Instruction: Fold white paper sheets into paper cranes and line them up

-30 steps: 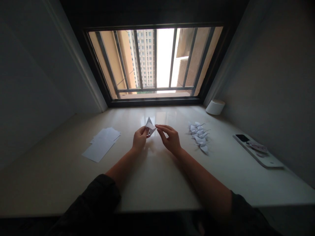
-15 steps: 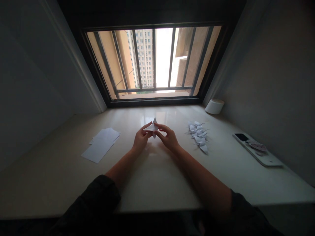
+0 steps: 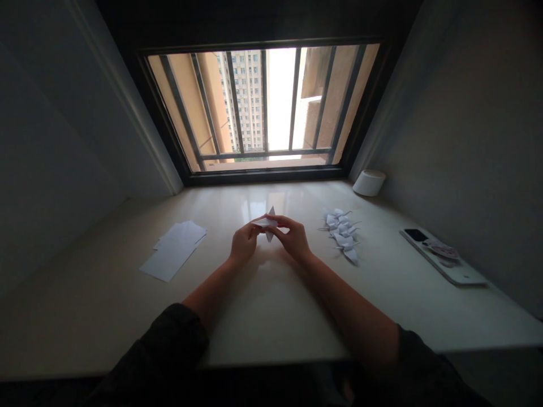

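A small folded white paper crane point(image 3: 267, 223) is held just above the table, between both hands, with pointed flaps sticking up and down. My left hand point(image 3: 245, 242) pinches its left side, the fingers partly hidden behind the paper. From the other side, my right hand point(image 3: 293, 234) grips the right part between thumb and fingertips. Several finished paper cranes point(image 3: 343, 234) lie in a cluster to the right of my right hand. On the left, a loose stack of white paper sheets point(image 3: 175, 251) rests on the table.
The pale table point(image 3: 254, 316) reaches back to a barred window point(image 3: 267, 107). A white cylindrical object point(image 3: 369, 183) stands in the far right corner. Near the right wall lies a phone point(image 3: 443, 257) in a light case with a round attachment.
The folded paper has shifted slightly right and turned a little in my fingers. My left hand has moved closer to my right. The things on the table have stayed put.
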`<move>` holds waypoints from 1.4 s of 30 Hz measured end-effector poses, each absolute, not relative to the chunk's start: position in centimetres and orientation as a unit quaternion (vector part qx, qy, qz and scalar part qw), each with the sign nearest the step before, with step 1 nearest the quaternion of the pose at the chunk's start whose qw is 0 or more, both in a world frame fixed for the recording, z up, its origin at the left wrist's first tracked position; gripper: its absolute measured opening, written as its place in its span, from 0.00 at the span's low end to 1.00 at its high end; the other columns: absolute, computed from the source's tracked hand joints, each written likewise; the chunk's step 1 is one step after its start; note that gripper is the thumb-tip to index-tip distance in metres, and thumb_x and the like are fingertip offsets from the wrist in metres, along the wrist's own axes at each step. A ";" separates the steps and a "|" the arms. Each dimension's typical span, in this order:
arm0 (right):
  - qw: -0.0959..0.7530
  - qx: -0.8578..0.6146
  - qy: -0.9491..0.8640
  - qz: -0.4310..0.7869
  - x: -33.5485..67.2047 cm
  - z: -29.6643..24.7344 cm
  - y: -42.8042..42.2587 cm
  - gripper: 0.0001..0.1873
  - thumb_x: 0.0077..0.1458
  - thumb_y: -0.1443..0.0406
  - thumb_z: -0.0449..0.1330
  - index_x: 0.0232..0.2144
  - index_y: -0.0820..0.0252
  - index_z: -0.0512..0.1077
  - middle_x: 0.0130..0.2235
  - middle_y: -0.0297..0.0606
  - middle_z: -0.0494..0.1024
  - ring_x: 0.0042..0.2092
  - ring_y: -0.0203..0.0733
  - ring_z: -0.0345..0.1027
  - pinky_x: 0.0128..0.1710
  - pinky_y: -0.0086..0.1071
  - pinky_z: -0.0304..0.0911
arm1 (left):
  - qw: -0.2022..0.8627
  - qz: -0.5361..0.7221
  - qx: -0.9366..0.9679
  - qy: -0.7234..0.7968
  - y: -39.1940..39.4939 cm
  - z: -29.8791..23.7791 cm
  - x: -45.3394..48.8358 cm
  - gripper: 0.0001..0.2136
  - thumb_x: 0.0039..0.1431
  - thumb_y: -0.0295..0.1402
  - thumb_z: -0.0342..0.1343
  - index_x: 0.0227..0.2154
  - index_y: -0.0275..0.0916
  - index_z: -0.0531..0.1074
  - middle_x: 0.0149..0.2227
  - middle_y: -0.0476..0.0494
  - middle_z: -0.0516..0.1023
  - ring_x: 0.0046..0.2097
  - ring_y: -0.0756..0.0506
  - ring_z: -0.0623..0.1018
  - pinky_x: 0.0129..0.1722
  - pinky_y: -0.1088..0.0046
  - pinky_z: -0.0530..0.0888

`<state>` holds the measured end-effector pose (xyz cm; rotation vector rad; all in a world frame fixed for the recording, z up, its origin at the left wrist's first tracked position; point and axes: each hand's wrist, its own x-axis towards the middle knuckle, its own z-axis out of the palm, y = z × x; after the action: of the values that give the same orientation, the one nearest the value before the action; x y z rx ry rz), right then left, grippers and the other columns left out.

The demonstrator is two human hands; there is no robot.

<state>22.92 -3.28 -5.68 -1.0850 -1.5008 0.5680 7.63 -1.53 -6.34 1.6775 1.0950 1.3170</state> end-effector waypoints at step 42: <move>0.638 -0.397 -0.509 0.420 22.9 -6.3 -1.9 0.23 0.43 0.58 0.65 0.44 0.57 0.72 0.40 0.41 0.78 0.40 0.44 0.73 0.40 0.37 0.68 | 0.417 0.553 0.598 0.402 -2.0 -4.6 7.6 0.21 0.54 0.44 0.54 0.48 0.39 0.70 0.43 0.39 0.77 0.42 0.44 0.77 0.43 0.66 0.71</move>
<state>22.94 -1.90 -6.33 -0.9070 -1.1612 0.9580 7.62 -2.01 -4.57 1.5014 1.0098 1.3878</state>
